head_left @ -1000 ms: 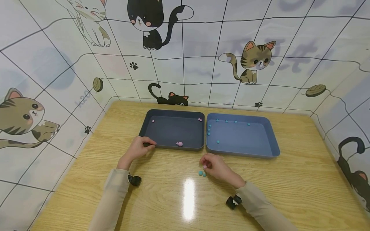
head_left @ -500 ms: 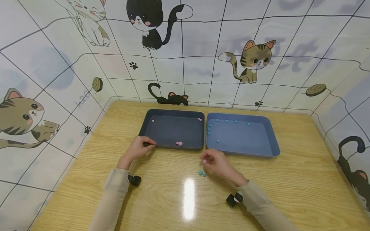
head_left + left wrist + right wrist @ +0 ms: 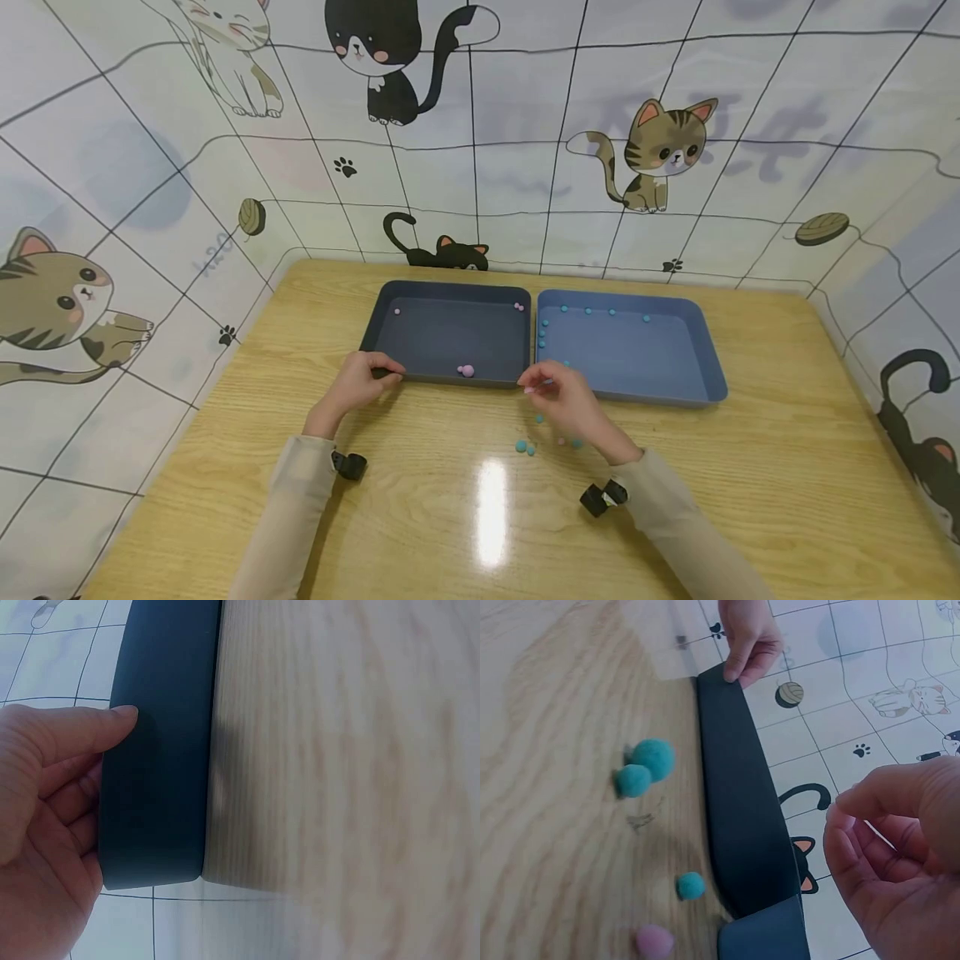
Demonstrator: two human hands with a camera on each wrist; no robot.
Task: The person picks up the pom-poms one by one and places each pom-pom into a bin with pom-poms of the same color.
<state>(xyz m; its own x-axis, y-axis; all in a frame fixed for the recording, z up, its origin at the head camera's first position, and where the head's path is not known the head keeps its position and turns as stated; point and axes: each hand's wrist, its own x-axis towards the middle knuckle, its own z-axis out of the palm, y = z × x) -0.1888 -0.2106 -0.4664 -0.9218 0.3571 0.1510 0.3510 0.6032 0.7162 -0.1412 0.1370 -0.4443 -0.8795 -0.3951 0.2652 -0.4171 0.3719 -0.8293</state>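
My left hand (image 3: 360, 385) grips the near left rim of a dark grey tray (image 3: 157, 795), thumb on its outer wall. My right hand (image 3: 566, 402) pinches a small pink pom-pom (image 3: 529, 389) by the trays' near rims, where they meet; the fingers mostly hide it in the right wrist view. Inside the dark tray lie several pink pom-poms, including a larger one (image 3: 468, 371). Blue-green pom-poms, one near the back right (image 3: 647, 318), lie in the blue tray (image 3: 637, 354). On the table below my right hand are a blue-green pair (image 3: 651, 760), another blue-green one (image 3: 691, 886) and a pink one (image 3: 655, 941).
The two trays stand side by side on a wooden table (image 3: 420, 508), near a wall covering printed with cats (image 3: 525, 183). A second blue-green pom-pom (image 3: 577, 443) lies partly beside my right wrist. Both wrists carry small black cameras.
My right hand has moved away from me to the trays' near rims with the pink pom-pom. Loose pom-poms formerly behind it now show on the table. The left hand stays put.
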